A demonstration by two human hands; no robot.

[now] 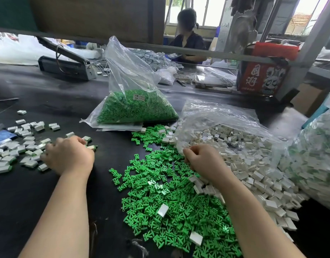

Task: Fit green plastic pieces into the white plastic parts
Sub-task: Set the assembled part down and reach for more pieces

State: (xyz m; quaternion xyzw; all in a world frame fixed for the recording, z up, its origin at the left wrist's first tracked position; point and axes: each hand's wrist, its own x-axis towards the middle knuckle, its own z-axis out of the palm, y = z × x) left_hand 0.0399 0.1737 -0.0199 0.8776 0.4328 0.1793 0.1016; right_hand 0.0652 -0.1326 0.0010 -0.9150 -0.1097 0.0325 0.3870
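Black work table, items as they lie:

Loose heap of small green forked plastic pieces, centre to near edge, just left of and under the right wrist. Long axes point every way.

Spill of white rectangular plastic shells from a clear bag, right side.

Right hand: at the seam of the green and white heaps, fingers curled downward; what they pinch, cannot tell. Nearer hand for both stocks.

Left hand: fingers curled among assembled white-and-green units toward the left edge; one such unit shows at its fingertips, grip uncertain.

Bare tabletop between the hands, room to work.
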